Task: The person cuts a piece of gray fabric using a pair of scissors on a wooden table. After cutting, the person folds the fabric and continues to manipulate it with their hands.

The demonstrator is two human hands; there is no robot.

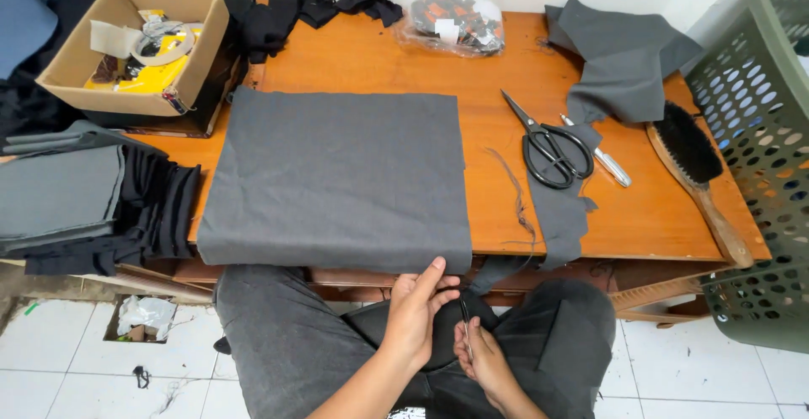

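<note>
L hand (415, 308) pinches the near right corner of the folded grey cloth (337, 179) lying on the wooden surface (497, 183), R hand (482, 360) w/ grip closed on a small thin tool (466, 325); best to keep that corner taut & work close to the edge.

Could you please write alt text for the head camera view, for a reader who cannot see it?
A left hand pinches the near corner of a folded grey fabric rectangle on an orange wooden table, while the right hand holds a thin dark tool. Black scissors lie beside it.
</note>
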